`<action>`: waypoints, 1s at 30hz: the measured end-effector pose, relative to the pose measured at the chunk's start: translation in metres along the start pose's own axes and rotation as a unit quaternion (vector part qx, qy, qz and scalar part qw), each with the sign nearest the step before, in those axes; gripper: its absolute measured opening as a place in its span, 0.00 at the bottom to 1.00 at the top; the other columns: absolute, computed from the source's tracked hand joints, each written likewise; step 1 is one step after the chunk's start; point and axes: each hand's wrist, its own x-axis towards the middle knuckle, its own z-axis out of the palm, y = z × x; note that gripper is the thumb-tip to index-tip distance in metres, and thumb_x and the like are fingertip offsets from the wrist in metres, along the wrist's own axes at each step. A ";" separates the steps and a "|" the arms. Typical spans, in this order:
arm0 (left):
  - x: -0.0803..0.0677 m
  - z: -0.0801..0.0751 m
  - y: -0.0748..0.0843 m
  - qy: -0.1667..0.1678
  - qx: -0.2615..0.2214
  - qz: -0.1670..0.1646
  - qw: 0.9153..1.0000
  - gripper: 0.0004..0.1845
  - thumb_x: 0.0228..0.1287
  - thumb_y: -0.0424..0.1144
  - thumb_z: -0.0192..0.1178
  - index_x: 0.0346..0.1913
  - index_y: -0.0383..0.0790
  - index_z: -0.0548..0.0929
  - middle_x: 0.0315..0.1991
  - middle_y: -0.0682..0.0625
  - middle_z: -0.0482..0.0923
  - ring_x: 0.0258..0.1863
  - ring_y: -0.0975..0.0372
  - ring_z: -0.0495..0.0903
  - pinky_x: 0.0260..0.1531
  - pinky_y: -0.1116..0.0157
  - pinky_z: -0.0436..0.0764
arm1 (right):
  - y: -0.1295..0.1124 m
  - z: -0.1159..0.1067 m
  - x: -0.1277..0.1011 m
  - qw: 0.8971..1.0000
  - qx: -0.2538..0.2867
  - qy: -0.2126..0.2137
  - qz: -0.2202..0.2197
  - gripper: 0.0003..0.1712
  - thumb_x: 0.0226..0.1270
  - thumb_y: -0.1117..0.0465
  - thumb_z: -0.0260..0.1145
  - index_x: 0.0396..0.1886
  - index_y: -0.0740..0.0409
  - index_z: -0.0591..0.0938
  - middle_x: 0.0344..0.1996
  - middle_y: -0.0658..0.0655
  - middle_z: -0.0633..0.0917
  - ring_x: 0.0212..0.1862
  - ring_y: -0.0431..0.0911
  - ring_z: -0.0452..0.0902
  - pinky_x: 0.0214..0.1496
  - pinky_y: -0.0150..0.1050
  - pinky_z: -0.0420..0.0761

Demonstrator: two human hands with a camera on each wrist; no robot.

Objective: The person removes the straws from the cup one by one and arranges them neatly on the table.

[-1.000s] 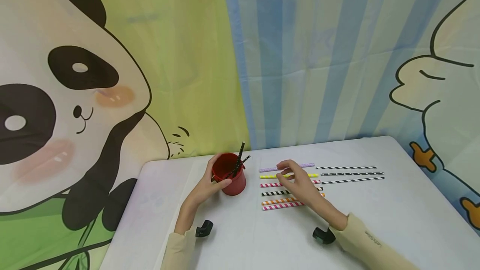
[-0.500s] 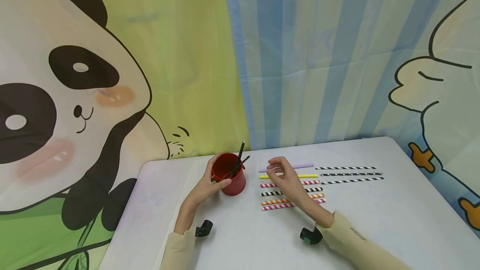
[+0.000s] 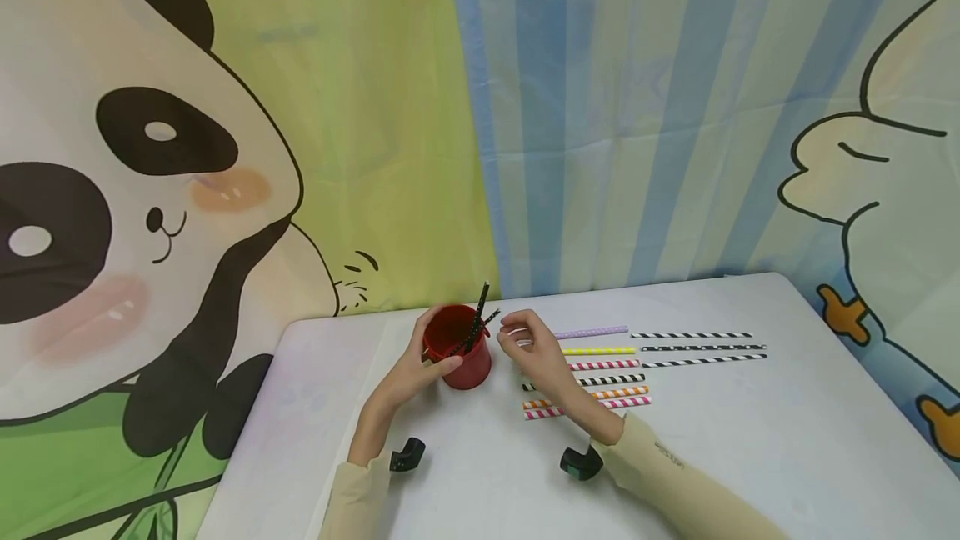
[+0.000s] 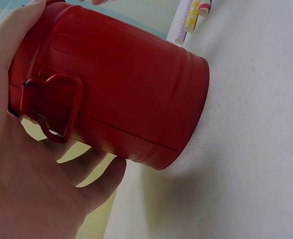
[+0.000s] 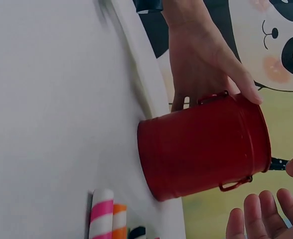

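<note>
While the left hand [image 3: 420, 369] holds it, the red cup [image 3: 459, 348] contains black straws [image 3: 474, 327].

left hand [image 4: 32, 189] grip — red cup [image 4: 116, 94], straw ends [image 4: 192, 15]

white table [image 3: 750, 440] – panda backdrop [image 3: 150, 190] | three black-striped straws [image 3: 697, 348] – right of row

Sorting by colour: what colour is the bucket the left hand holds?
Red all over, handles included; the bucket shows best in the left wrist view.
</note>
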 end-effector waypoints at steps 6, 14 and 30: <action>0.001 0.000 -0.001 0.000 0.001 0.009 1.000 0.49 0.63 0.46 0.69 0.78 0.65 0.49 0.74 0.54 0.57 0.75 0.52 0.57 0.70 0.36 0.61 | -0.030 0.009 -0.003 1.000 0.008 -0.002 -0.007 0.16 0.72 0.66 0.64 0.55 0.69 0.76 0.53 0.70 0.80 0.53 0.62 0.79 0.46 0.30 0.79; 0.002 -0.001 -0.003 -0.002 -0.002 0.009 1.000 0.48 0.63 0.43 0.68 0.78 0.65 0.49 0.75 0.54 0.56 0.75 0.53 0.56 0.70 0.36 0.62 | -0.040 0.016 -0.001 1.000 0.011 -0.004 -0.017 0.14 0.71 0.65 0.64 0.50 0.71 0.77 0.48 0.67 0.82 0.52 0.62 0.80 0.44 0.27 0.80; 0.001 -0.001 0.000 -0.005 0.002 0.004 1.000 0.49 0.63 0.46 0.68 0.79 0.62 0.47 0.74 0.54 0.56 0.74 0.51 0.58 0.69 0.38 0.66 | -0.042 0.021 0.002 1.000 0.000 -0.006 -0.014 0.11 0.71 0.66 0.64 0.47 0.70 0.78 0.47 0.67 0.83 0.52 0.61 0.81 0.43 0.26 0.79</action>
